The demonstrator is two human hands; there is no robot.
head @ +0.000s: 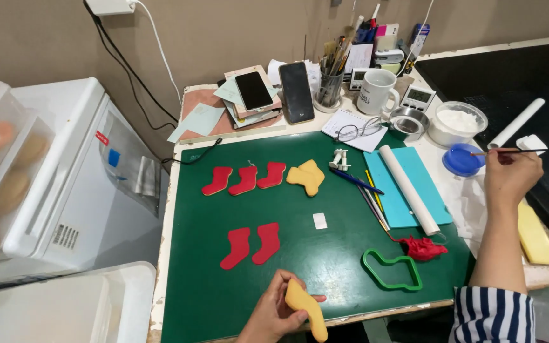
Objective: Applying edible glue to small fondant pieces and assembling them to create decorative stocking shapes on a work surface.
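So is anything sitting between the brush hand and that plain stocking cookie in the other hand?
Yes: the green stocking cutter and a red clump lie on the mat between the right hand and the plain cookie held by the left hand.

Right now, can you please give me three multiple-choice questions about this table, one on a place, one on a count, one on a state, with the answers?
1. Where does the green cutter lie?
A. on the green mat
B. on the blue sheet
C. in the white bowl

2. How many red stocking shapes lie on the mat?
A. three
B. five
C. seven

3. What does the left hand hold?
A. a mug
B. a plain tan stocking shape
C. nothing

Answers:
1 A, the cutter rests on the mat near its front edge.
2 B, three lie in the far row and two nearer.
3 B, its fingers close on the tan shape; the right hand holds a thin brush.
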